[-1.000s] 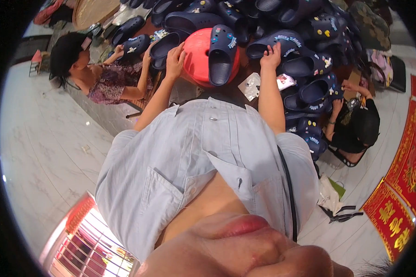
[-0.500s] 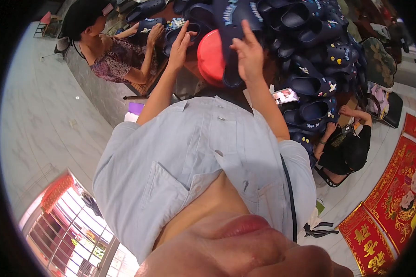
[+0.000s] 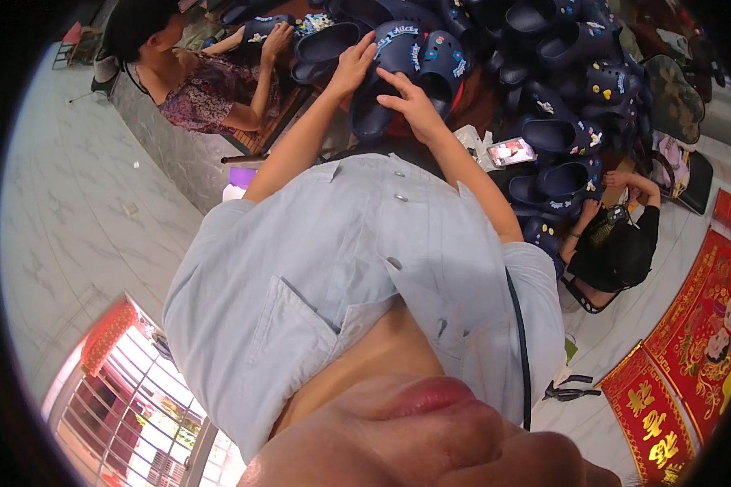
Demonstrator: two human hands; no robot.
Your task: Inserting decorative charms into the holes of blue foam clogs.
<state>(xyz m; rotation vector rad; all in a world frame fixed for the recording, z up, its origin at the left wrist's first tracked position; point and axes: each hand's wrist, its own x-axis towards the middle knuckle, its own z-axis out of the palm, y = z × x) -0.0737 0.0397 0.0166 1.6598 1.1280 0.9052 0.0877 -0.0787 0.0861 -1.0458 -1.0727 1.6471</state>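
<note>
A navy clog [image 3: 399, 55] with blue and white letter charms on its toe lies in front of me, its heel toward my body. Along its left side my left hand [image 3: 353, 69] grips the edge. My right hand [image 3: 417, 107] is open, with its fingers apart, reaching over the clog's foot opening; whether the fingertips press on it I cannot tell. Close on the right lies a second navy clog [image 3: 440, 73] with blue charms. Between and under the two shows a bit of a red round object [image 3: 398, 126], mostly covered.
Many navy clogs [image 3: 556, 134] are heaped to the right and far side. A lit phone [image 3: 512, 152] lies beside white plastic [image 3: 471, 144]. One co-worker [image 3: 211, 89] sits at far left with a clog; another person in black [image 3: 617, 243] works at the right.
The clog that my right hand held raised is now lower, toe away from me. My left hand has come in to its side. The right hand has shifted left and its fingers have loosened.
</note>
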